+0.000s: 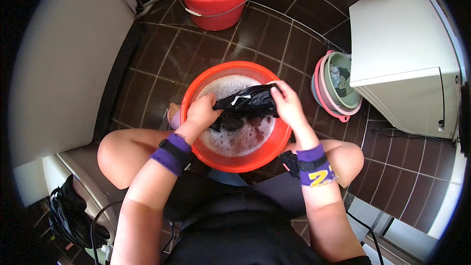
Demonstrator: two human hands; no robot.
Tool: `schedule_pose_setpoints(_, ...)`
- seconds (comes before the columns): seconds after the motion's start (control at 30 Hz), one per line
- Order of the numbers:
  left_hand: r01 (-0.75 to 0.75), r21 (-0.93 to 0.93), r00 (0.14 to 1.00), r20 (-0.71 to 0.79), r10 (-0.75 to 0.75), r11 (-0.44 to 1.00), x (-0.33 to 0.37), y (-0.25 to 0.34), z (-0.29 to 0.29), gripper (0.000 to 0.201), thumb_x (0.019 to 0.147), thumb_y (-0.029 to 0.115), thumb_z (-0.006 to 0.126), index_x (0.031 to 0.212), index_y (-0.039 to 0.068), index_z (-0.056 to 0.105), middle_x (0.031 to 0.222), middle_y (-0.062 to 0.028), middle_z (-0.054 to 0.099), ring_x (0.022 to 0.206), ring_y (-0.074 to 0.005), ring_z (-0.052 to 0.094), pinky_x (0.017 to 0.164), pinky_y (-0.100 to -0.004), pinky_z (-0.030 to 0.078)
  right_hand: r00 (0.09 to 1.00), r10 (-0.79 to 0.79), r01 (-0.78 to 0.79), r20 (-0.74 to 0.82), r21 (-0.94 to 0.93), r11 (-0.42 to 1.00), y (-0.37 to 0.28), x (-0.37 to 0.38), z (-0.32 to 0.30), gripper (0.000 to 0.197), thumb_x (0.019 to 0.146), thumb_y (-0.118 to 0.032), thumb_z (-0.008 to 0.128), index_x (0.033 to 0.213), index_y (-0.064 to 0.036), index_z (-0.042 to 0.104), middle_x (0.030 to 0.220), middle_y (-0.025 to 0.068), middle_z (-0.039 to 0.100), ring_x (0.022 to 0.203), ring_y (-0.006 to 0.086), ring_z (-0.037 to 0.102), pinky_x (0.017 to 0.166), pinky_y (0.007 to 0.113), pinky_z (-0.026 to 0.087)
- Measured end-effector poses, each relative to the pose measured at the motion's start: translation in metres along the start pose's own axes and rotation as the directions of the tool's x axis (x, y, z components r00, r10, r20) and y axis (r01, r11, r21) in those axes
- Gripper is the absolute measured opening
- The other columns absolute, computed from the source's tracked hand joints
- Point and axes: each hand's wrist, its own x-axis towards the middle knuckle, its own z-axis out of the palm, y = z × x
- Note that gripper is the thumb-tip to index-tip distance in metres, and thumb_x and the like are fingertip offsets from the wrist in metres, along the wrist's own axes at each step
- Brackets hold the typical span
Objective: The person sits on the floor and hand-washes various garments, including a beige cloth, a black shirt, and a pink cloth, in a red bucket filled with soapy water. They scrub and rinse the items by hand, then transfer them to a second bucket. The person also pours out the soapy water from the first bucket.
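Note:
A wet black garment (255, 102) with a small white mark is stretched between my two hands. My left hand (202, 112) pinches its left end, fingers closed. The other end is gripped by my right hand (287, 103), thumb on top. Beneath it stands a red-orange basin (235, 166) of sudsy water (230, 142), between my knees. The garment's lower part hangs down to the foam; whether it dips under the surface I cannot tell. Purple wristbands with black straps circle both my wrists.
A red bucket (216, 13) full of pale cloth stands at the far side on dark tiles. Stacked basins (349, 99) with some clothes sit at right beside a white cabinet (402, 34). A black plastic bag (73, 211) lies at lower left. Cables run past both my arms.

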Motion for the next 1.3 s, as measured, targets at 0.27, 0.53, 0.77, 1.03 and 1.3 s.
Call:
schedule_pose_setpoints(0.27, 0.070, 0.135, 0.967, 0.232, -0.101, 0.988, 0.057, -0.042, 0.077, 0.050, 0.076, 0.008, 0.060, 0.124, 0.003, 0.046, 0.111, -0.0251, 0.060, 0.108, -0.0375, 0.057, 0.092, -0.0427, 0.046, 0.969, 0.234, -0.168, 0.079, -0.484, 0.859, 0.085, 0.020, 0.079, 0.060, 0.078, -0.010, 0.066, 0.132, -0.0055, 0.040, 0.121, 0.0238, 0.054, 0.115, 0.0384, 0.051, 0.098, 0.040, 0.042)
schedule_pose_setpoints(0.53, 0.240, 0.164, 0.935, 0.227, -0.274, 0.957, 0.057, -0.049, 0.109, 0.050, 0.076, 0.017, 0.065, 0.120, -0.001, 0.049, 0.111, -0.0255, 0.061, 0.109, -0.0357, 0.058, 0.093, -0.0418, 0.046, 0.880, 0.457, -0.205, 0.127, -0.767, 0.608, 0.143, 0.038, 0.093, 0.055, 0.076, -0.021, 0.068, 0.124, -0.0007, 0.051, 0.116, 0.0264, 0.057, 0.107, 0.0385, 0.057, 0.093, 0.041, 0.045)
schedule_pose_setpoints(0.77, -0.039, 0.220, 0.996, 0.089, 0.020, 0.975, 0.036, -0.016, 0.069, 0.028, 0.068, 0.015, 0.072, 0.094, 0.008, 0.064, 0.092, -0.0102, 0.065, 0.104, -0.0305, 0.056, 0.088, -0.0396, 0.047, 0.868, 0.389, -0.021, 0.309, -0.759, 0.651, 0.123, 0.035, 0.062, 0.043, 0.077, -0.031, 0.066, 0.109, -0.0026, 0.064, 0.105, 0.0219, 0.064, 0.096, 0.0382, 0.061, 0.088, 0.043, 0.048)
schedule_pose_setpoints(1.03, -0.449, 0.073, 0.807, 0.462, 0.369, 0.891, 0.005, 0.020, 0.005, 0.027, 0.080, 0.029, 0.066, 0.076, 0.004, 0.057, 0.079, -0.0168, 0.060, 0.079, -0.0362, 0.058, 0.071, -0.0440, 0.047, 0.918, 0.385, -0.189, 0.099, -0.743, 0.642, 0.079, 0.015, 0.013, 0.030, 0.081, -0.035, 0.064, 0.081, -0.0056, 0.070, 0.080, 0.0170, 0.067, 0.078, 0.0333, 0.064, 0.072, 0.042, 0.050)
schedule_pose_setpoints(1.3, -0.218, 0.370, 0.868, 0.496, 0.006, 0.903, 0.003, -0.027, 0.013, 0.032, 0.087, 0.035, 0.054, 0.101, 0.009, 0.067, 0.095, -0.0182, 0.066, 0.094, -0.0348, 0.062, 0.084, -0.0435, 0.049, 0.881, 0.407, -0.078, 0.241, -0.775, 0.627, 0.039, 0.006, 0.003, 0.021, 0.073, -0.014, 0.062, 0.091, -0.0068, 0.069, 0.099, 0.0141, 0.067, 0.095, 0.0307, 0.063, 0.085, 0.040, 0.049)
